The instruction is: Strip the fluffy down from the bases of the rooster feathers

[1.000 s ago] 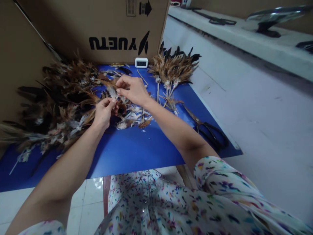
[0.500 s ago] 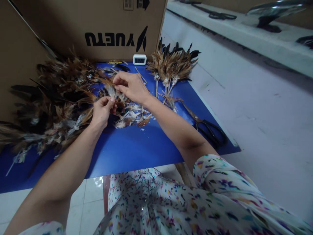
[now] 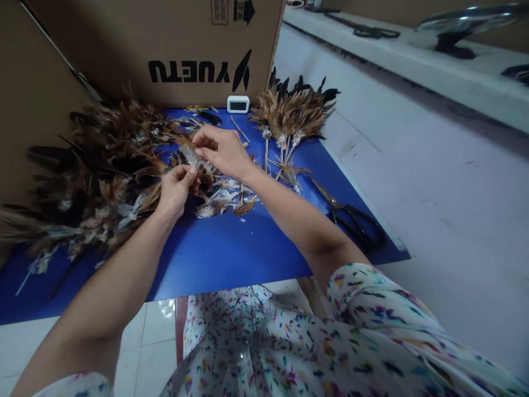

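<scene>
Between my hands is a small brown feather tuft with a pale, fluffy base [image 3: 189, 155]. My left hand [image 3: 177, 184] pinches the base of it with thumb and forefinger. Just above and to the right, my right hand [image 3: 223, 149] has its thumb and fingers closed on the same tuft. A large heap of brown and black feathers [image 3: 103, 165] lies to the left. Under and beside my hands are loose pale and brown feathers [image 3: 221, 199]. Feather bunches on thin sticks [image 3: 293, 113] lie to the right.
Black-handled scissors [image 3: 357, 220] lie at the right of the blue table [image 3: 231, 253]. A small white digital clock [image 3: 238, 104] stands before a cardboard box [image 3: 124, 33]. Along the right wall, a white ledge [image 3: 405, 47] holds more tools.
The whole view has shifted slightly, so things appear a little lower and further right. Both hands keep nearly the same pose around the feather tuft.
</scene>
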`<state>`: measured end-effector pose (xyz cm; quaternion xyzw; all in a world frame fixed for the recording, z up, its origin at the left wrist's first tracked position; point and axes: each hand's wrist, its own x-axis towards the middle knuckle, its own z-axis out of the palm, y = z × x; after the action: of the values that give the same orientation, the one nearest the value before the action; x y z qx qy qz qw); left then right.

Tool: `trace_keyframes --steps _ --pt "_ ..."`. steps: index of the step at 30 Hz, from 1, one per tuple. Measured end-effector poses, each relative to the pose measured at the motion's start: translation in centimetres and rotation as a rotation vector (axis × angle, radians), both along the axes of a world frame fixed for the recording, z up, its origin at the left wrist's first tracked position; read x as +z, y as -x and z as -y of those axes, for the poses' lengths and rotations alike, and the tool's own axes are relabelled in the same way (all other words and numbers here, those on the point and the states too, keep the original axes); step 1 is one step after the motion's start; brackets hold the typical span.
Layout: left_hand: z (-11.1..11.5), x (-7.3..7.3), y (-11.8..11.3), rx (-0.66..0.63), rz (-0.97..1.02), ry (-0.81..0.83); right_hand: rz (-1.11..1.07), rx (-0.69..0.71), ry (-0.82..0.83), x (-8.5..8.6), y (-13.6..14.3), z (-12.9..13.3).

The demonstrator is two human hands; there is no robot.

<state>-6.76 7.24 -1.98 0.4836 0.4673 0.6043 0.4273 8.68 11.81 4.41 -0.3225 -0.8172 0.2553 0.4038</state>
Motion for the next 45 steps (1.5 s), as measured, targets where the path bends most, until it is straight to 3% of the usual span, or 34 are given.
trace_keyframes --steps 12,24,29,33,40,43,45 --pt "0.1 0.1 0.0 0.010 -0.013 0.002 -0.029 0.000 0.079 -0.5 0.3 -0.1" --pt "0.1 0.2 -0.2 0.042 -0.032 -0.016 -0.188 0.111 0.184 -1.6 0.5 -1.0" --pt "0.0 0.2 -0.1 0.038 -0.013 -0.007 -0.174 0.077 0.199 -1.6 0.5 -1.3" --pt "-0.2 0.4 0.3 0.111 0.038 -0.031 -0.004 0.006 0.161 -1.2 -0.2 -1.2" --pt "-0.6 0.4 1.0 0.185 0.089 -0.041 0.716 0.118 0.120 -1.7 0.5 1.6" --pt "-0.7 0.4 1.1 0.175 0.086 -0.051 0.799 0.073 0.104 -2.2 1.2 2.1" --pt "-0.7 0.4 1.1 0.173 0.082 -0.055 0.743 0.082 0.126 -2.1 1.1 1.9"
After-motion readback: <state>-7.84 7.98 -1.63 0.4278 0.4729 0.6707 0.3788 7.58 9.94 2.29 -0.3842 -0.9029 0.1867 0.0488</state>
